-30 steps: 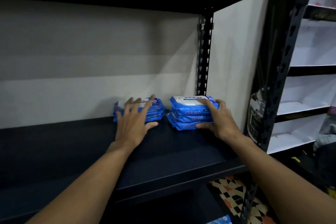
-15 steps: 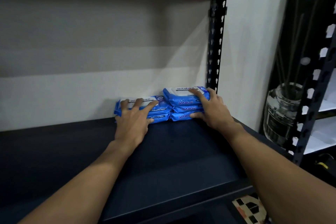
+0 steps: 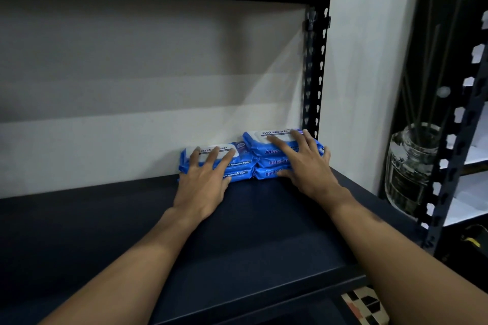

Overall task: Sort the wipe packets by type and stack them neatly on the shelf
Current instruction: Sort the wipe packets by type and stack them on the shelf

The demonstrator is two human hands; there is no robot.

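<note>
Wipe packets [image 3: 269,152] sit in two touching stacks at the shelf's [image 3: 264,240] back, about 1 o'clock from me. My left grip [image 3: 203,187] lies spread on the two-high stack [image 3: 239,166]; my right grip [image 3: 309,169], fingers straight, presses the three-high stack [image 3: 272,162].

Left hand [image 3: 203,187] and right hand [image 3: 306,169] lie outstretched, splayed.
</note>
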